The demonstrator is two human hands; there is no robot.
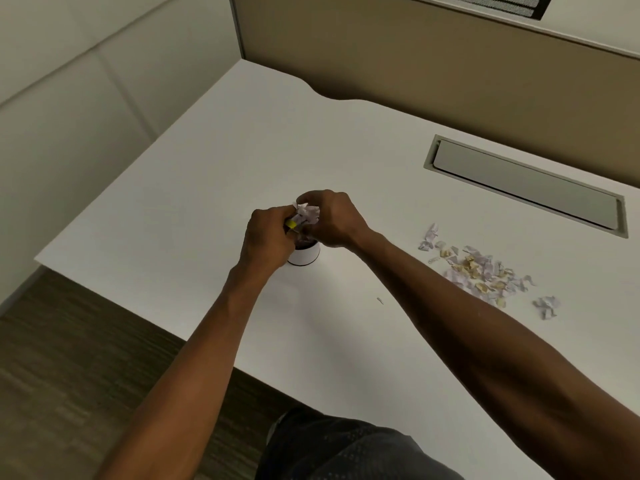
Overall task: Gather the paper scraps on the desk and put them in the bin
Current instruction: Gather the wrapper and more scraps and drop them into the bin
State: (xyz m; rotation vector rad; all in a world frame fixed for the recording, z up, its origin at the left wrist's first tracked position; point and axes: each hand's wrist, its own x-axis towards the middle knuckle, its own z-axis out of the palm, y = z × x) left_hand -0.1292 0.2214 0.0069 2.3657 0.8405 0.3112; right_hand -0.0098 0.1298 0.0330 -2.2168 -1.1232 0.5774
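- Holding a bunch of crumpled white and pale purple paper scraps [308, 213], the right hand [332, 220] and the left hand [268, 237] are pressed close together right above the small round white bin [304, 255].
- Both hands are curled around that bunch. A little bright yellow bit [291, 224] pokes out by the left hand, and I cannot tell what it is.
- The bin is small and its mouth is narrow, and the hands hide most of it. If the hands let go too fast, I think some bits could miss the mouth and drop back on the white surface [207, 188].
- The bin looks light. A push down from the hands could tip it over and spill what is inside.
- The bin may be getting full. I cannot see how full it is, so stuffing more in might make bits pop out.
- A tiny lone scrap [380, 300] lies on the surface between the two arms. It is easy to miss.
- A big loose pile of white, purple and tan paper scraps [478, 270] lies well apart, on the right side. One crumpled piece [547, 306] sits just beside the pile.
- The right arm hangs near that pile. A quick swing could brush bits off the edge and onto the brown floor [69, 358].
- So the job looks far from done.
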